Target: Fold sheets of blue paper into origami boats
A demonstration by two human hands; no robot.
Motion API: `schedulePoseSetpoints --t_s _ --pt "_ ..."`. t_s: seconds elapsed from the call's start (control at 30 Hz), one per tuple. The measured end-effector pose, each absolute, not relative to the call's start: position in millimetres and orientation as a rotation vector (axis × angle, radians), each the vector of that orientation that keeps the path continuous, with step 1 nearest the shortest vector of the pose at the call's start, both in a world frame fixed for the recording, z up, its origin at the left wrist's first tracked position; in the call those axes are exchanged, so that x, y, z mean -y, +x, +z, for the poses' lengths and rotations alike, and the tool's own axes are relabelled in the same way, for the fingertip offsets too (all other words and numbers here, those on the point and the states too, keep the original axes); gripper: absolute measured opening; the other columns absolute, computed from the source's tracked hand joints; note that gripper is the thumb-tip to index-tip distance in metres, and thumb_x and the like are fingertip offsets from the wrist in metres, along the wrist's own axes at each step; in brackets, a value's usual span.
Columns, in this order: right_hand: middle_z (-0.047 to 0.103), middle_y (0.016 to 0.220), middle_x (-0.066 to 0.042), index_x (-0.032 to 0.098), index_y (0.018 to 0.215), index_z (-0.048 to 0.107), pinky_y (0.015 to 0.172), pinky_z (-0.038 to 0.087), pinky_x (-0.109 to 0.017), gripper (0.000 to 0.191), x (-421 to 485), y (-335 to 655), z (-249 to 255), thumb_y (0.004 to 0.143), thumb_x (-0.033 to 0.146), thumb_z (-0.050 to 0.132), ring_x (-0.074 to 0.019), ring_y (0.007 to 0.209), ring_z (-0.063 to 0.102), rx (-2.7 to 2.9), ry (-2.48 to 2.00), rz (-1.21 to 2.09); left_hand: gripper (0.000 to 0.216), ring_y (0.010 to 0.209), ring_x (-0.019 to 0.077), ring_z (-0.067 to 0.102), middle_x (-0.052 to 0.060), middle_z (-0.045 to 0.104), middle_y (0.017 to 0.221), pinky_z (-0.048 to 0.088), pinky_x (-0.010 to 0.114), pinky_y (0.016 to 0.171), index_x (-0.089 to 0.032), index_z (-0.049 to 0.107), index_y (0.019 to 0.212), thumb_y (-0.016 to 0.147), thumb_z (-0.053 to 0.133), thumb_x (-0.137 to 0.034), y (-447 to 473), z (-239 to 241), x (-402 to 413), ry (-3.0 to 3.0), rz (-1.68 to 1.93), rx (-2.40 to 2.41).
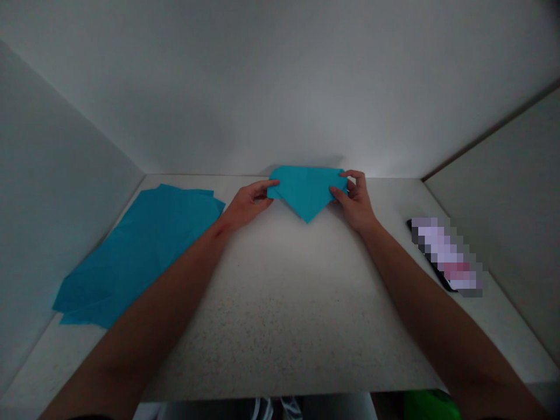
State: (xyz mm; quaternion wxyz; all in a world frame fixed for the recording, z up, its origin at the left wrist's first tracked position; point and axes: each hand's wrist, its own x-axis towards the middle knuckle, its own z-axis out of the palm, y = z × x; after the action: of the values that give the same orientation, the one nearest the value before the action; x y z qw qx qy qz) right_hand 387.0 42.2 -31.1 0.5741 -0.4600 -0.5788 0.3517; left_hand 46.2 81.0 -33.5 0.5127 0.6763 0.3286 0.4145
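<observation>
A folded piece of blue paper (306, 189) is held up near the back of the white table, with one pointed corner facing me and a straight edge along the far side. My left hand (251, 201) pinches its left end between thumb and fingers. At the right end, my right hand (356, 201) grips the paper, with the thumb on the near face and a finger over the upper right corner. The fingers behind the paper are partly hidden.
Several blue paper sheets (153, 245) lie in a loose stack at the left, partly behind my left forearm. A phone (444, 256) with a blurred-out screen lies at the right. White walls (280, 87) enclose the table (280, 326). Something green (431, 405) shows below the front edge.
</observation>
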Motion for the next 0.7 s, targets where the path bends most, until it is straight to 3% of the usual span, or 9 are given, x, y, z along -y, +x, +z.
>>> schedulePoseSetpoints --t_s 0.13,0.27,0.37,0.43,0.57,0.7 --pt "0.061 0.093 0.0 0.03 0.101 0.065 0.078 0.055 -0.035 0.049 -45 390 -33 0.087 0.07 0.089 -0.0197 0.085 0.057 1.418 -1.187 0.743 0.054 0.103 0.0251 0.082 0.011 0.086 0.116 0.066 0.042 0.098 -0.021 0.082 0.134 0.092 0.084 -0.055 50 -29 -79 1.64 1.01 -0.856" --pt "0.069 0.102 -0.002 0.03 0.11 0.07 0.088 0.059 -0.041 0.055 -44 391 -34 0.083 0.074 0.09 -0.0237 0.094 0.064 1.43 -1.226 0.778 0.039 0.087 0.0193 0.076 0.006 0.083 0.1 0.062 0.031 0.078 -0.023 0.086 0.111 0.093 0.085 -0.058 50 -24 -79 1.736 1.026 -0.922" --pt "0.076 0.114 -0.004 0.031 0.12 0.074 0.096 0.061 -0.046 0.055 -43 392 -34 0.084 0.069 0.09 -0.0267 0.102 0.068 1.459 -1.197 0.829 0.031 0.065 0.0144 0.063 0.0 0.07 0.076 0.05 0.026 0.06 -0.024 0.083 0.106 0.09 0.087 -0.051 50 -26 -80 1.73 0.984 -0.948" --pt "0.078 0.12 -0.005 0.032 0.127 0.076 0.101 0.061 -0.049 0.053 -42 392 -33 0.087 0.063 0.087 -0.0283 0.107 0.07 1.459 -1.195 0.848 0.033 0.063 0.0135 0.062 -0.002 0.067 0.074 0.05 0.025 0.06 -0.024 0.08 0.112 0.088 0.088 -0.045 50 -29 -81 1.687 1.022 -0.954" --pt "0.08 0.126 -0.006 0.033 0.132 0.079 0.105 0.062 -0.054 0.045 -42 390 -31 0.093 0.054 0.07 -0.0317 0.114 0.073 1.376 -1.187 0.893 0.069 0.088 0.0185 0.077 0.003 0.079 0.101 0.063 0.031 0.081 -0.025 0.059 0.146 0.086 0.09 -0.04 50 -37 -85 1.534 1.185 -0.951" --pt "0.082 0.114 -0.004 0.033 0.129 0.08 0.093 0.064 -0.047 0.044 -40 388 -29 0.087 0.044 0.074 -0.0267 0.097 0.072 1.382 -1.14 0.917 0.073 0.088 0.0194 0.077 0.003 0.078 0.102 0.063 0.034 0.082 -0.026 0.052 0.149 0.088 0.089 -0.042 49 -44 -91 1.496 1.269 -1.008"
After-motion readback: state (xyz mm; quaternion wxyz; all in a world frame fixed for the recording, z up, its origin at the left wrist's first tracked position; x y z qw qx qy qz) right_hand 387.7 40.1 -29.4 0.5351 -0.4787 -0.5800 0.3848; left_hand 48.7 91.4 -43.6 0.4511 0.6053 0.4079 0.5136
